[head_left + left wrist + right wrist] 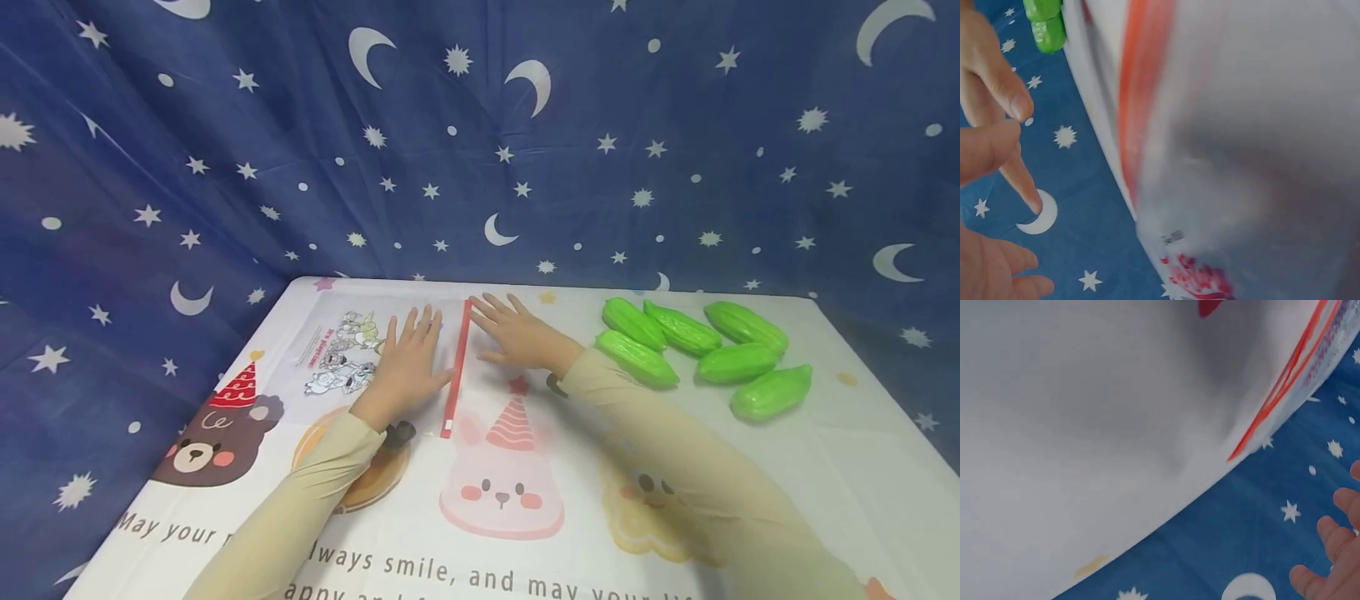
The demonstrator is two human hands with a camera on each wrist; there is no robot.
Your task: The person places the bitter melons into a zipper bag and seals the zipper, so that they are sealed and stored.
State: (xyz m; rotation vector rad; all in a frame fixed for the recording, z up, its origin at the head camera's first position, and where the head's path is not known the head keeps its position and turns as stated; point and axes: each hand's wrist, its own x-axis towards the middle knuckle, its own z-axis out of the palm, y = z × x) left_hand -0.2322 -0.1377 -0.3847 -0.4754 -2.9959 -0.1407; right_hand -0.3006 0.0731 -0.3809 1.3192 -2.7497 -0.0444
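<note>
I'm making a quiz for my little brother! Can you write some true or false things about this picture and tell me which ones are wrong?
1. Six green ridged fruits lie on the white tablecloth. True.
2. The right hand is holding one of the fruits. False: it holds nothing, and its fingers are stretched out.
3. The zip bag has a red zipper strip. True.
4. In the head view, the zip bag is to the right of the fruits. False: it is to their left.
5. The blue curtain has moons and stars. True.
6. The printed bear wears a blue party hat. False: its party hat is red.
</note>
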